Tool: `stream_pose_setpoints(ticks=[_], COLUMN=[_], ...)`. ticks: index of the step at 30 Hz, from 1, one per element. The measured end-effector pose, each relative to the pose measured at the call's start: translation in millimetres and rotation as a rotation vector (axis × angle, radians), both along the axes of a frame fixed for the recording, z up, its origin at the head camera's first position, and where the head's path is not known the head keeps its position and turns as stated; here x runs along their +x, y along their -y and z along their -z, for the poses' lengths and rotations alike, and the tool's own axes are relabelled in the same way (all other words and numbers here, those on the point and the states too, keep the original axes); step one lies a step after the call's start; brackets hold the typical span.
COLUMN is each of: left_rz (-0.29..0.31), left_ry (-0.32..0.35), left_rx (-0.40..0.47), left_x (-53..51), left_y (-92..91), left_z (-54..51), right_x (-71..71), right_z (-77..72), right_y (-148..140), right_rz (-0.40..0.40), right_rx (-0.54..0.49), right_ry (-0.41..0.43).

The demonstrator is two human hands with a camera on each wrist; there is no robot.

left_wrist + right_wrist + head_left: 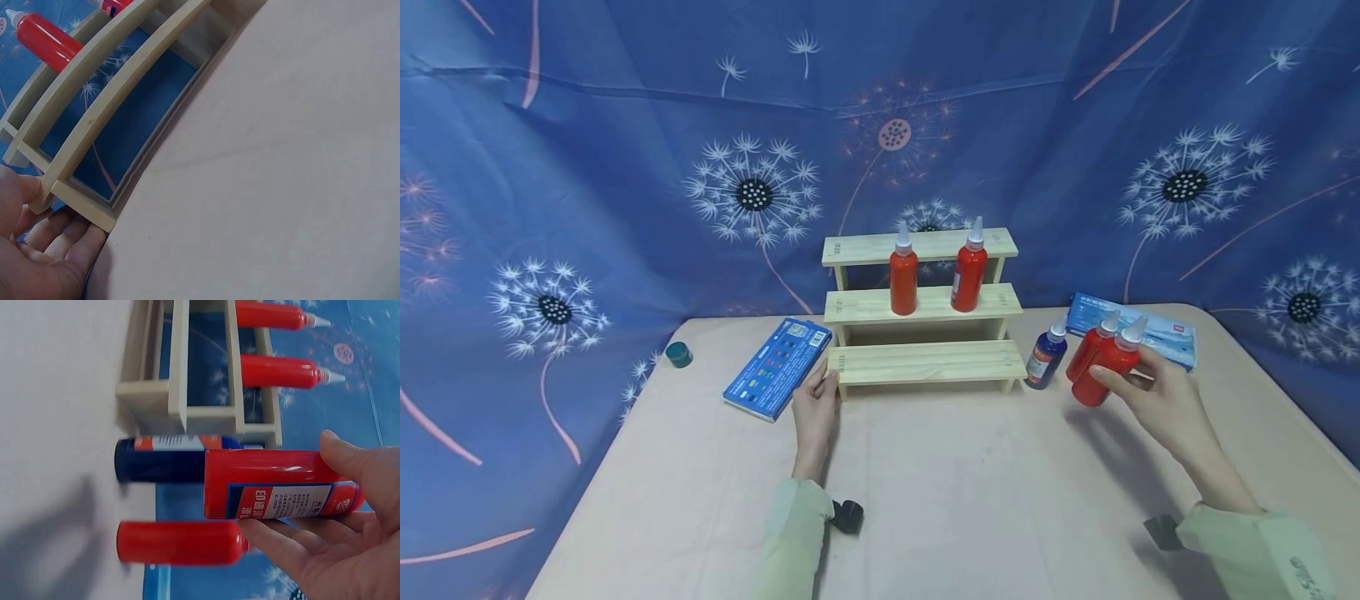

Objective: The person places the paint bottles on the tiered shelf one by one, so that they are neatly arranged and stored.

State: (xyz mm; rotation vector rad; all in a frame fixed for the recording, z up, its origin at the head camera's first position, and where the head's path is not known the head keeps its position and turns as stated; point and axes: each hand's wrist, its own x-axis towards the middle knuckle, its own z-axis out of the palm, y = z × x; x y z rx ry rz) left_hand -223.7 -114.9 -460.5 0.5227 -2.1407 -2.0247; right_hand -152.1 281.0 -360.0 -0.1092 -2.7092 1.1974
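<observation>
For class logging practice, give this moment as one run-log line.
left hand: holds wooden stand, left end; right hand: holds red bottle; middle step: two red bottles; tabletop: blue bottle, another red bottle

The desk (pixel 955 483) has a pale, plain surface with rounded far corners. Near its back stands a three-tier wooden stand (pixel 925 364); its middle tier carries a left red bottle (pixel 903 283) and a right red bottle (pixel 968 282), both upright and apart. Just right of the stand, a dark blue bottle (pixel 1040 367) stands on the desk, with another red bottle (pixel 178 542) upright beyond it. Behind these lies a light-blue box (pixel 1167 333). Left of the stand, a blue box (pixel 778 368) lies flat and angled; farther left sits a small green pot (pixel 679 355)
</observation>
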Motion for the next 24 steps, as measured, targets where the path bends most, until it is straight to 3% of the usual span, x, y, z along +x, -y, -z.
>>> stream_pose_setpoints(ticks=[11,19,24], left_rz=[0.004,0.000,0.000], left_ry=[-0.053,-0.044,-0.044], left_rx=[-0.016,-0.015,0.007], left_x=[2.1,1.0,-0.1], left_y=[-0.2,-0.2,-0.5], left_z=[-1.7,0.9,1.3], right_x=[-8.5,-22.4,-32.0], right_z=[2.9,6.4,8.7], right_y=[34,61,74], right_rz=[-0.059,-0.118,-0.116], right_rx=[-0.008,-0.053,-0.031], right_ry=[-0.048,-0.115,-0.097])
